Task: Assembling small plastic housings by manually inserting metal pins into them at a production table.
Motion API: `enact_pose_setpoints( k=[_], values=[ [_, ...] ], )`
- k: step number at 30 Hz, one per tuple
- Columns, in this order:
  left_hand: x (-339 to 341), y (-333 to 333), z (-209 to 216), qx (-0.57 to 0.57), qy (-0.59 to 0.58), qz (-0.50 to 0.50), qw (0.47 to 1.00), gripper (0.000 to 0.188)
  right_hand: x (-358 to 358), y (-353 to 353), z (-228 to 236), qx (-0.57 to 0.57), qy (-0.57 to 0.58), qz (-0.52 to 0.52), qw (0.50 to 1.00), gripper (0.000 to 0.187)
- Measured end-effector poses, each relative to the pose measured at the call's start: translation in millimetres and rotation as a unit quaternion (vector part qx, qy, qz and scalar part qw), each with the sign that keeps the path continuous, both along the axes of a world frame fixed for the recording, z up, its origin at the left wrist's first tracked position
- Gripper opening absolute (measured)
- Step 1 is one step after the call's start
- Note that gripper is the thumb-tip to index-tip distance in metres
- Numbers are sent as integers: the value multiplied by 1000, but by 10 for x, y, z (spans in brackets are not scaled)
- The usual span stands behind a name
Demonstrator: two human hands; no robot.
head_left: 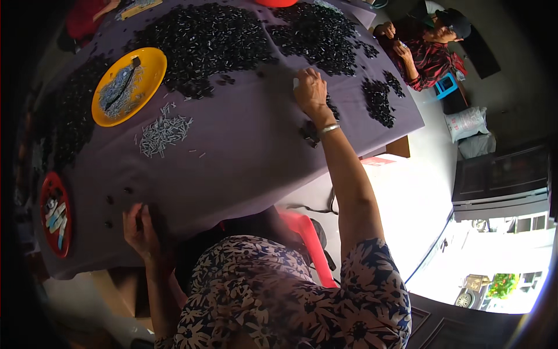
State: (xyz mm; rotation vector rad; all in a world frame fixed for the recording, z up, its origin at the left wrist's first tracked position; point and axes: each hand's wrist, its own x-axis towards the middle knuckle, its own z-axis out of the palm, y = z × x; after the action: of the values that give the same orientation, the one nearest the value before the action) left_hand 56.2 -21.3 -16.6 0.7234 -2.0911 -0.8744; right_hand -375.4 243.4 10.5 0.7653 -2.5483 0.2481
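My right hand (312, 93) is stretched far over the purple-grey tablecloth, its fingers curled down beside a small group of black pieces (309, 134). A small white patch shows at its fingertips; whatever the fingers hold is hidden. Close to the table's near edge, my left hand (140, 232) has bent fingers with a dark gap between them, and I see nothing in it. Several loose black pieces (109, 199) lie just beyond it. Short grey pins (165, 135) form a loose pile between the hands, farther in.
Large heaps of black pieces (203, 41) cover the far table. A yellow plate (158, 65) holds grey pins; a red plate (65, 247) with small tools stands left. Another person (427, 55) works at the far right. A red plastic chair (317, 250) is beside me.
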Motion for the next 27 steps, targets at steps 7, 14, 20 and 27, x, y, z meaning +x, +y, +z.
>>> enact_pose_setpoints(
  k=[7, 14, 20, 27],
  values=[
    [-64, 178, 106, 75, 30, 32, 996, 11, 1162, 351, 65, 11, -12, 224, 975, 48],
    [-17, 360, 304, 81, -26, -169, 982, 16, 821, 558, 95, 59, 20, 200, 978, 46],
    [-180, 932, 807, 207, -131, -621, 745, 34, 326, 547, 1, 34, 56, 162, 985, 43],
    [-154, 1084, 362, 169, -80, -655, 732, 48, 695, 265, 120, 2, 30, 159, 987, 45]
  ],
)
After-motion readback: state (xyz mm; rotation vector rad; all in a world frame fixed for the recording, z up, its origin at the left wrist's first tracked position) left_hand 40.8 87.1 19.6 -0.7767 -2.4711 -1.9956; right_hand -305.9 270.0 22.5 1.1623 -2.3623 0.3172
